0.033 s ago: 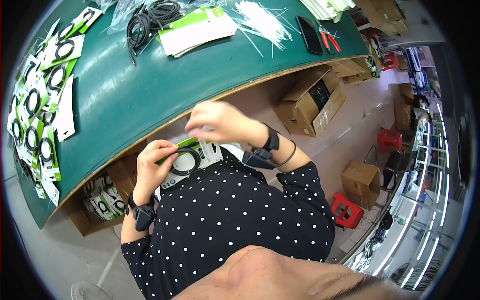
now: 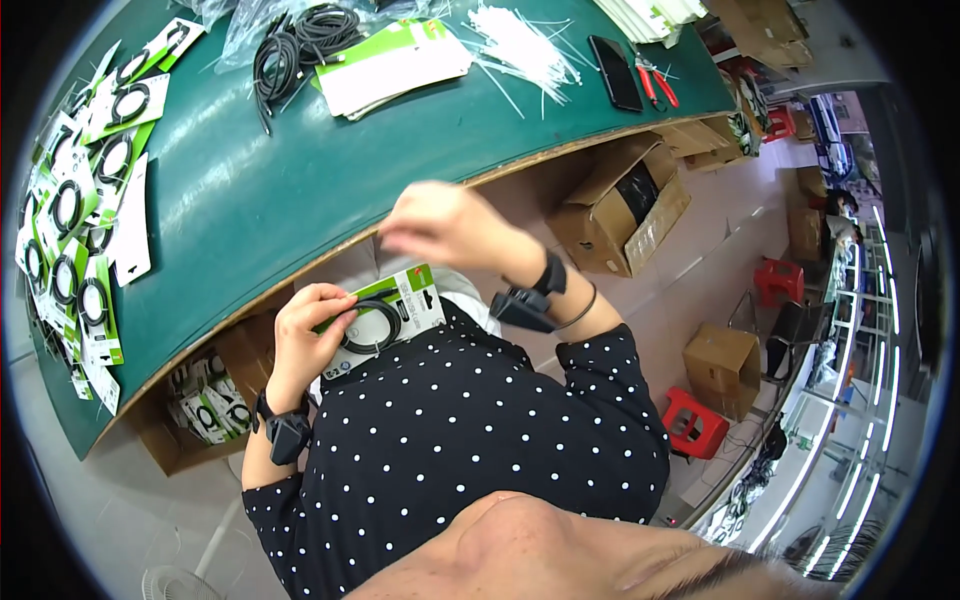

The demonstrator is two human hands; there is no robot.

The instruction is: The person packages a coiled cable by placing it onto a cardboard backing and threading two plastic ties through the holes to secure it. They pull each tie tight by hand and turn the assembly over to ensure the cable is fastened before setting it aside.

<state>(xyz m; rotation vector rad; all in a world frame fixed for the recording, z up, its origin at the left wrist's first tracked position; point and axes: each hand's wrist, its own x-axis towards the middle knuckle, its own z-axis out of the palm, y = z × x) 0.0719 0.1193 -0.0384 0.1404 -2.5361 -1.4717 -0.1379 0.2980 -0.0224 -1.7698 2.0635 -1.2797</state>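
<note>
My left hand [image 2: 312, 328] pinches the left edge of a green and white packaging card [image 2: 423, 308] close to my lap. A coiled black cable [image 2: 392, 330] lies on the card's face, partly under my left fingertips. Above the card, at the table's near edge, my right hand [image 2: 440, 228] is raised and apart from it. Its fingers are smeared by motion, so whether anything is between them does not show. Black bands with small dark devices are strapped to both wrists.
On the green table [image 2: 250, 190] lie carded cables [image 2: 66, 205], loose black cables [image 2: 290, 60], blank cards [image 2: 400, 70], white cable ties [image 2: 525, 55], a phone [image 2: 615, 75] and red-handled cutters [image 2: 657, 85]. Cardboard boxes [image 2: 610, 225] and red stools [image 2: 692, 422] stand on the floor.
My right hand has moved up and slightly right, away from the card, uncovering the card's upper right corner. My left hand keeps its place on the card.
</note>
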